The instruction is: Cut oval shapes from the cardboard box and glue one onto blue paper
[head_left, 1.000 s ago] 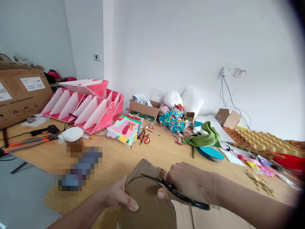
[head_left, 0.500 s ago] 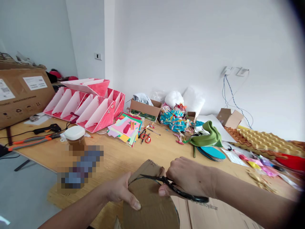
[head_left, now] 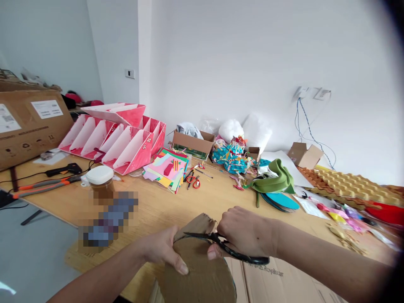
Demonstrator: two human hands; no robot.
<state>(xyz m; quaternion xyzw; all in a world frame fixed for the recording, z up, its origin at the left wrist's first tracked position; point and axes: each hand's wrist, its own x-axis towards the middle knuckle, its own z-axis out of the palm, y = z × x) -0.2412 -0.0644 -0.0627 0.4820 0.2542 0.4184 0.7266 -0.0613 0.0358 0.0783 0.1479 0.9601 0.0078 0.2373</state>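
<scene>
My left hand (head_left: 166, 249) grips the left side of a piece of brown cardboard (head_left: 202, 273), thumb on top and the fingers hidden underneath. My right hand (head_left: 236, 235) is closed around the black handles of a pair of scissors (head_left: 227, 248). The scissors' blade points left and lies along a curved line near the top of the cardboard. Beyond the blade a flap of cardboard (head_left: 197, 223) bends up and away. The right edge of the cardboard is rounded.
A large flat carton (head_left: 271, 284) lies under the work at right. A lidded cup (head_left: 100, 181) and a blurred patch are at left. Farther back are pink file holders (head_left: 126, 151), coloured paper (head_left: 168, 168), blue discs (head_left: 279, 202), green felt (head_left: 274, 181) and egg trays (head_left: 353, 181).
My right hand and the scissors have shifted slightly left. The cardboard flap leans a little further to the right, and my left hand keeps its hold.
</scene>
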